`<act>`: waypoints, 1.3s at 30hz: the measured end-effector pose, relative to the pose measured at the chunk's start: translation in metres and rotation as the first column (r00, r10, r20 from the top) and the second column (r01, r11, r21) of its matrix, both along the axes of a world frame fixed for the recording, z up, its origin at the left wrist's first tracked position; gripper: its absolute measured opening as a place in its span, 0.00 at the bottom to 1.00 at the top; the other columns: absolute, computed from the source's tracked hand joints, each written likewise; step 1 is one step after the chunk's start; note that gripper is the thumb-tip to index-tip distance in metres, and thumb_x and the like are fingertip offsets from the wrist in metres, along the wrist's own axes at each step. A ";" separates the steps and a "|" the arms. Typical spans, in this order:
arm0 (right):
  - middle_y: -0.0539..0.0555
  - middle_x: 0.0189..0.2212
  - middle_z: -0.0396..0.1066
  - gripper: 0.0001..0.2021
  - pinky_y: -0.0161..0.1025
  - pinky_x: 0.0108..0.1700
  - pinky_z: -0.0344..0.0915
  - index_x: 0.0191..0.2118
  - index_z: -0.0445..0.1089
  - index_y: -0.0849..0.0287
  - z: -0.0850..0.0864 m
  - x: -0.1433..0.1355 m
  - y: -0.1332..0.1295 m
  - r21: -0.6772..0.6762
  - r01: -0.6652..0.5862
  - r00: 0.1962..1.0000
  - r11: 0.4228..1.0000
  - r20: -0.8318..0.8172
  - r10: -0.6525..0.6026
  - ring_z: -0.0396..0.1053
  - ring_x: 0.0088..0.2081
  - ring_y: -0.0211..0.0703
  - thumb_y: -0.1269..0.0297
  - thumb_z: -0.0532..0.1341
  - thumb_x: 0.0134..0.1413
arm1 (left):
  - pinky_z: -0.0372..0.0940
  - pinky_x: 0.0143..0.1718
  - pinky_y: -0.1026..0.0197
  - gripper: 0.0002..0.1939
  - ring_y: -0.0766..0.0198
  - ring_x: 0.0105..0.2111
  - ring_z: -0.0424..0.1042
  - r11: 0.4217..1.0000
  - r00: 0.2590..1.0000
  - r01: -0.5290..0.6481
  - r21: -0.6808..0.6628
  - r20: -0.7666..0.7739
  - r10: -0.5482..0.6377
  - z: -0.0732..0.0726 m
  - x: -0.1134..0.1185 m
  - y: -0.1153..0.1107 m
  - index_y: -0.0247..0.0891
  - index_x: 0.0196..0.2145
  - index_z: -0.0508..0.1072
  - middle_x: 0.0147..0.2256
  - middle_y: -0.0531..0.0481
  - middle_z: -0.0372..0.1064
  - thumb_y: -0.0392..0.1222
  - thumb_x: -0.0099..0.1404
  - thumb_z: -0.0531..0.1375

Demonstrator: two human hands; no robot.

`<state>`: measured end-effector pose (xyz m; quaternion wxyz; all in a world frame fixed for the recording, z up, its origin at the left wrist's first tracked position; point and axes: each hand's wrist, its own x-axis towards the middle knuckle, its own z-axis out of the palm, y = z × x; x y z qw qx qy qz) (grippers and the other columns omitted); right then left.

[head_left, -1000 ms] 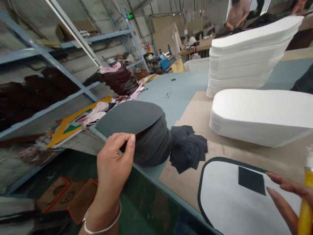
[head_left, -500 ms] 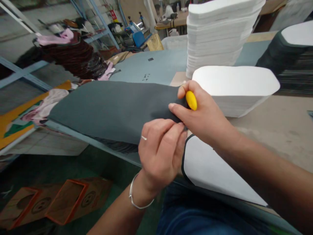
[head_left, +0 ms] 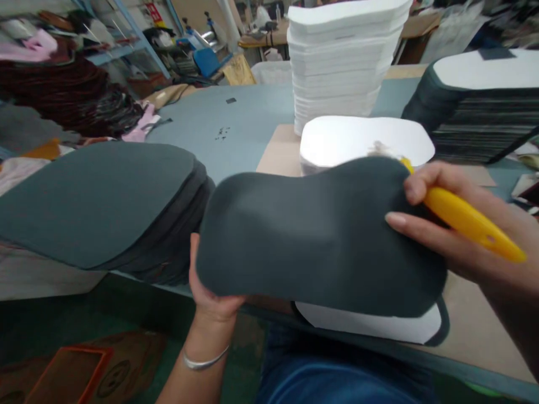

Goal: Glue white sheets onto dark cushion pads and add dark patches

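Note:
A dark grey-green sheet [head_left: 311, 235] with rounded corners and a wavy upper edge hangs between my hands, tilted towards me. My left hand [head_left: 213, 289] grips its left end from below and behind, with most fingers hidden by the sheet. At the right end, my right hand [head_left: 446, 213] pinches the sheet between thumb and fingers. That same hand also holds a yellow-handled brush [head_left: 475, 221]; its blurred, pale tip shows above the sheet's top edge. Below the held sheet lies a white piece [head_left: 374, 325] on a dark-edged piece, partly covered.
A stack of similar dark sheets [head_left: 96, 202] stands at the left. White pieces form a low stack [head_left: 362, 134] and a tall stack [head_left: 341, 67] ahead. Further right is a dark stack [head_left: 475, 118] topped with white. A cardboard box [head_left: 67, 376] stands on the floor.
The dark sheet has come off the left stack and moved right, in front of me. My hands have spread to its two ends. The view has turned right.

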<state>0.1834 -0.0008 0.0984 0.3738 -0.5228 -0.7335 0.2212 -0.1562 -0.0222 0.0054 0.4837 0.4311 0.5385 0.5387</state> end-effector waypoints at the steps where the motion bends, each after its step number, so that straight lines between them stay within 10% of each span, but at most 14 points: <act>1: 0.50 0.35 0.69 0.15 0.38 0.34 0.71 0.42 0.68 0.53 -0.014 0.018 -0.010 -0.016 0.002 0.999 1.000 0.046 -0.001 0.70 0.33 0.41 0.50 0.68 0.57 | 0.75 0.46 0.44 0.43 0.45 0.51 0.78 0.997 0.994 0.021 -0.073 0.110 -0.013 -0.004 0.002 -0.005 0.42 0.51 0.78 0.43 0.38 0.80 0.79 0.67 0.42; 5: 0.54 0.37 0.71 0.13 0.41 0.36 0.73 0.43 0.67 0.51 -0.073 0.071 -0.052 -0.117 0.022 0.989 0.993 0.146 -0.005 0.74 0.38 0.48 0.50 0.65 0.60 | 0.75 0.45 0.49 0.26 0.48 0.44 0.81 0.902 0.938 0.193 -0.386 0.343 -0.054 -0.024 0.032 -0.028 0.38 0.44 0.80 0.38 0.40 0.81 0.63 0.59 0.69; 9: 0.53 0.35 0.74 0.10 0.37 0.32 0.71 0.43 0.66 0.50 -0.118 0.102 -0.079 -0.071 0.053 0.976 0.996 0.215 -0.036 0.76 0.34 0.45 0.52 0.63 0.63 | 0.74 0.38 0.57 0.17 0.56 0.35 0.80 0.840 0.932 0.296 -0.455 0.332 -0.149 -0.038 0.056 -0.040 0.36 0.39 0.80 0.32 0.44 0.80 0.51 0.59 0.72; 14: 0.53 0.32 0.74 0.16 0.39 0.27 0.69 0.44 0.64 0.52 -0.158 0.128 -0.092 -0.067 0.194 0.916 0.979 0.368 -0.156 0.73 0.26 0.44 0.44 0.58 0.66 | 0.66 0.24 0.63 0.18 0.64 0.21 0.69 0.843 0.933 0.239 -0.482 -0.128 -0.337 -0.052 0.049 -0.041 0.36 0.36 0.75 0.23 0.52 0.70 0.56 0.66 0.64; 18: 0.62 0.39 0.77 0.25 0.49 0.32 0.72 0.46 0.65 0.56 -0.173 0.128 -0.108 0.045 0.277 0.766 0.960 0.592 -0.249 0.77 0.34 0.57 0.36 0.56 0.64 | 0.75 0.42 0.48 0.20 0.50 0.40 0.78 0.977 0.549 0.175 -0.125 -0.811 -0.202 -0.057 0.042 -0.056 0.37 0.53 0.74 0.42 0.41 0.76 0.51 0.70 0.61; 24: 0.71 0.72 0.52 0.17 0.61 0.62 0.63 0.49 0.66 0.56 -0.177 0.080 -0.137 0.176 -0.196 0.768 0.965 0.640 0.039 0.66 0.64 0.63 0.51 0.64 0.63 | 0.62 0.66 0.41 0.32 0.47 0.68 0.60 0.733 0.131 0.680 -0.035 -0.977 -0.168 -0.055 0.062 -0.090 0.43 0.69 0.63 0.67 0.41 0.63 0.40 0.69 0.64; 34: 0.72 0.70 0.55 0.19 0.65 0.67 0.54 0.51 0.68 0.56 -0.200 0.067 -0.139 0.195 -0.280 0.747 0.940 0.660 0.086 0.69 0.62 0.63 0.53 0.68 0.59 | 0.63 0.67 0.38 0.36 0.44 0.70 0.58 0.676 0.080 0.726 -0.126 -0.961 -0.264 -0.055 0.062 -0.066 0.39 0.69 0.61 0.67 0.37 0.62 0.36 0.66 0.67; 39: 0.69 0.72 0.54 0.19 0.67 0.65 0.59 0.51 0.66 0.54 -0.193 0.068 -0.140 0.130 -0.174 0.822 0.976 0.565 0.072 0.61 0.68 0.65 0.52 0.68 0.59 | 0.58 0.69 0.35 0.37 0.42 0.71 0.54 0.724 0.244 0.681 -0.109 -0.899 -0.365 -0.059 0.057 -0.066 0.44 0.70 0.59 0.70 0.37 0.56 0.38 0.67 0.66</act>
